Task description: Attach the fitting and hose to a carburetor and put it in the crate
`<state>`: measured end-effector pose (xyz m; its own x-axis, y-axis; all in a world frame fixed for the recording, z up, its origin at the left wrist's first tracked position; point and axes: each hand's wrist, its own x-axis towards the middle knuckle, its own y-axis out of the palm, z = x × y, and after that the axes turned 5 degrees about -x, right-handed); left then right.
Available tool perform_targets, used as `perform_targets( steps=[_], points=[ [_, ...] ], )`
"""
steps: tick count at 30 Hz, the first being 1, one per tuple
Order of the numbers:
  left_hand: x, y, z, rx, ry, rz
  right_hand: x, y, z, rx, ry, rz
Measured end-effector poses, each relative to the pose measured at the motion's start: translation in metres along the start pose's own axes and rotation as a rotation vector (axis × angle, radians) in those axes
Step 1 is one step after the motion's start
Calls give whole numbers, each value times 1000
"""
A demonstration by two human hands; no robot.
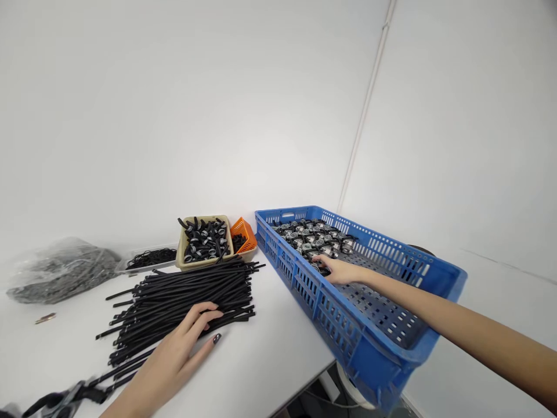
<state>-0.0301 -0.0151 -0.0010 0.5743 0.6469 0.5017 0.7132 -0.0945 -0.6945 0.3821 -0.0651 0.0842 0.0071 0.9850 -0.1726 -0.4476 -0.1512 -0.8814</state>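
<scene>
My left hand [185, 342] rests on the near side of a pile of long thin black tubes [187, 290], its fingers apart and gripping nothing. On the right, my right hand [337, 270] reaches over the side of a large blue plastic crate [361, 334]. Its fingers are bent around a small black-and-silver part, mostly hidden by the hand. Beyond that hand, rows of similar black-and-silver parts [311, 235] fill the far end of the crate. The crate's nearer floor shows bare perforated plastic.
Behind the tubes stand a cream basket [181, 261] of black pieces with silver rings, an orange basket [250, 232] and a clear tray [124, 266] of black loops. A plastic bag [65, 273] lies left. The crate overhangs the white table's [278, 360] right edge.
</scene>
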Motion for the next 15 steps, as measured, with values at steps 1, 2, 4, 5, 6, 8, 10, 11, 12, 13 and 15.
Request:
perform_targets(
  steps=[1, 2, 4, 5, 6, 8, 10, 11, 12, 13, 15],
  points=[
    [0, 0, 0, 2, 4, 4, -1, -1, 0, -8, -1, 10],
    [0, 0, 1, 2, 8, 5, -2, -2, 1, -17, 2, 18],
    [0, 0, 1, -1, 16, 6, -3, -9, 4, -22, 15, 20],
    [-1, 1, 2, -5, 20, 6, -5, -14, 7, -21, 21, -2],
    [-1, 1, 2, -10, 24, 7, -7, -21, 11, -16, 25, -40],
    [-1, 2, 1, -19, 30, 14, -19, -36, 23, -20, 11, -208],
    [-1, 2, 0, -18, 33, 27, -41, -42, 40, -29, -20, -425],
    [-1, 2, -1, -14, 35, 35, -56, -39, 49, -32, -49, -543],
    [-1, 2, -2, -10, 40, 43, -73, -30, 59, -28, -90, -687],
    [-1, 2, -2, -9, 44, 47, -91, -16, 68, -33, -143, -851],
    [0, 2, -3, -16, 49, 44, -122, 25, 85, 9, -247, -1034]
  ],
)
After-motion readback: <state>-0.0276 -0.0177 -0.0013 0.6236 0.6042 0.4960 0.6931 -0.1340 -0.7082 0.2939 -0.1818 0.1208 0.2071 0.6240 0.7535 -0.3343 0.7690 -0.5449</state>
